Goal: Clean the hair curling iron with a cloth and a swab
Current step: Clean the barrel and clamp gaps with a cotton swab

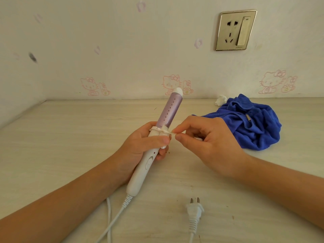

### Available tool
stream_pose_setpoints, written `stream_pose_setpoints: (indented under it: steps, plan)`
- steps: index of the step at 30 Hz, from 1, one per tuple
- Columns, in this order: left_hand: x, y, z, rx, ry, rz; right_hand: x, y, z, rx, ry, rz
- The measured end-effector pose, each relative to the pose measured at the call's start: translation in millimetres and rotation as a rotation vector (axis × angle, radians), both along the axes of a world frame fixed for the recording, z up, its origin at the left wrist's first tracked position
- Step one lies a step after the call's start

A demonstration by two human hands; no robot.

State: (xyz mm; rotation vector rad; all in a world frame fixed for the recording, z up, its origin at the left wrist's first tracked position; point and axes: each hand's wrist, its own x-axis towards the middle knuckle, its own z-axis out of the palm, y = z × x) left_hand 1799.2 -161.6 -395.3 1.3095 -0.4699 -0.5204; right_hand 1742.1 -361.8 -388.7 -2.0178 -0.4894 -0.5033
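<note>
The right hand (208,137) pinches the thin stick of the swab (165,130) between thumb tip and forefinger tip, the other fingers curled loosely beneath. The swab's fluffy white head reaches just past those fingertips and presses on the white collar of the curling iron (169,109), where the lilac barrel meets the handle. The left hand (140,144) is wrapped round the handle just below that collar, thumb laid across the front, its tip nearly meeting the right thumb. The barrel rises tilted beyond both hands; the handle slopes down past the left palm. Behind the right knuckles a crumpled blue cloth (256,127) lies on the table (70,137), a white wad (221,100) at its far edge. Below the wrists the cord (114,220) trails off and its plug (194,210) lies loose.
</note>
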Motion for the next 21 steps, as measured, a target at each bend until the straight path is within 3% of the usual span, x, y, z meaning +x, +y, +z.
stream_pose_setpoints:
  steps: [7, 11, 15, 21]
  plan:
    - [-1.0, -0.5, 2.2, -0.067, 0.042, 0.025, -3.9, 0.9, 2.9, 0.108, 0.039, 0.009]
    - [-6.3, -2.3, 3.4, -0.025, 0.034, 0.076, -13.2, 10.5, 1.2, -0.035, 0.002, 0.142]
    - [-10.4, -6.6, 3.6, -0.022, -0.029, 0.043, -6.7, 6.3, 2.0, -0.038, 0.023, 0.023]
    - [-10.3, -5.5, -0.4, -0.018, -0.063, 0.059, -10.9, 7.3, 2.4, -0.083, 0.058, 0.077]
